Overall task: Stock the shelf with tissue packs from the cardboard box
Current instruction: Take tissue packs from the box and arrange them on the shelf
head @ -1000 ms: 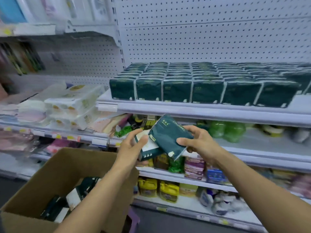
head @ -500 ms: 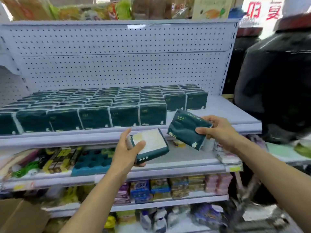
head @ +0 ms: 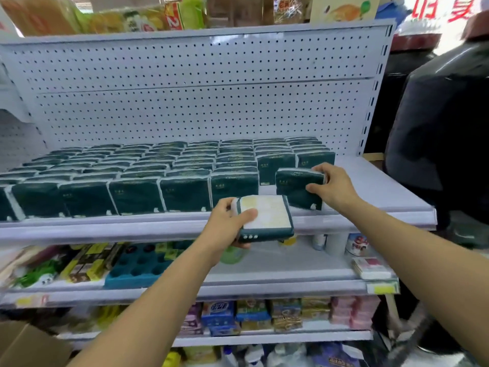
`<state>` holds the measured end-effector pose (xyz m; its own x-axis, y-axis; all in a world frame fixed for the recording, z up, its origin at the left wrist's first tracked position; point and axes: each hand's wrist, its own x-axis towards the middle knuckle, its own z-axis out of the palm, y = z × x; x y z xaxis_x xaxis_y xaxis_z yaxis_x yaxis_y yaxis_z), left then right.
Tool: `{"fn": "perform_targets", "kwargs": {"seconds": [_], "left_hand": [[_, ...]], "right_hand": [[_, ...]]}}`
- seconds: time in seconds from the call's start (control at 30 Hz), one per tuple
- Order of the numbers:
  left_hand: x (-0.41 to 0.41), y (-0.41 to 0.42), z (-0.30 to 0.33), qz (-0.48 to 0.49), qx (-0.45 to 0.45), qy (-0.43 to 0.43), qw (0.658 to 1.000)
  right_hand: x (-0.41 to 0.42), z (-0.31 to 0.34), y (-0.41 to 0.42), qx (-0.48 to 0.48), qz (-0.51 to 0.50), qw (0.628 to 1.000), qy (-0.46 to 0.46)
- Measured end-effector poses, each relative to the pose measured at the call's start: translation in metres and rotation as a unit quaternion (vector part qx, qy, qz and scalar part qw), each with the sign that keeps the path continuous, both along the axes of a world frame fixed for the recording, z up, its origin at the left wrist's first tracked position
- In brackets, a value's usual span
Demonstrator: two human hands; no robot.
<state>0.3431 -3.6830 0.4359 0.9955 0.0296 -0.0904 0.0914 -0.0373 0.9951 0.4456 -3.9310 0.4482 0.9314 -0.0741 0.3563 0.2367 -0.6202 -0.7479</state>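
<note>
Setting a dark green plastic-wrapped tissue pack (head: 299,188) upright at the right end of the front row on the white metal shelf (head: 370,186), the right hand (head: 334,188) clamps its right edge, thumb near, fingers over the top. The printed face looks toward us, long axis running left-right, in line with the stocked rows of green packs (head: 158,168). The left hand (head: 227,226) grips a second green pack with a pale face (head: 266,218) by its left end, lying flat, just in front of the shelf lip. These look light, soft and squashy, the film probably slick, so an end-edge pinch suits. The brown cardboard box (head: 23,345) is barely visible, near left.
</note>
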Motion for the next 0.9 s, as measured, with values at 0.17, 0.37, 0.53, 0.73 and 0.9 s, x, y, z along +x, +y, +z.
{"fn": "perform_targets", "kwargs": {"seconds": [0.17,0.37,0.53,0.73,0.9], "left_hand": [[0.022,0.004,-0.002,-0.017,0.016,-0.008,1.0],[0.036,0.013,-0.003,-0.03,0.015,0.011,0.999],[0.035,0.017,-0.004,-0.031,0.023,-0.007,0.999],[0.031,0.014,-0.005,-0.028,-0.003,-0.018,0.999],[0.027,-0.006,0.019,-0.014,-0.091,-0.048,0.995]], "right_hand": [[0.042,-0.007,0.013,-0.088,-0.016,0.996,-0.028],[0.069,-0.009,0.028,-0.166,-0.053,0.983,-0.059],[0.081,-0.008,0.034,-0.26,-0.051,0.959,-0.096],[0.072,-0.002,0.028,-0.297,-0.056,0.946,-0.118],[0.022,-0.007,0.007,-0.318,0.095,0.898,-0.288]]}}
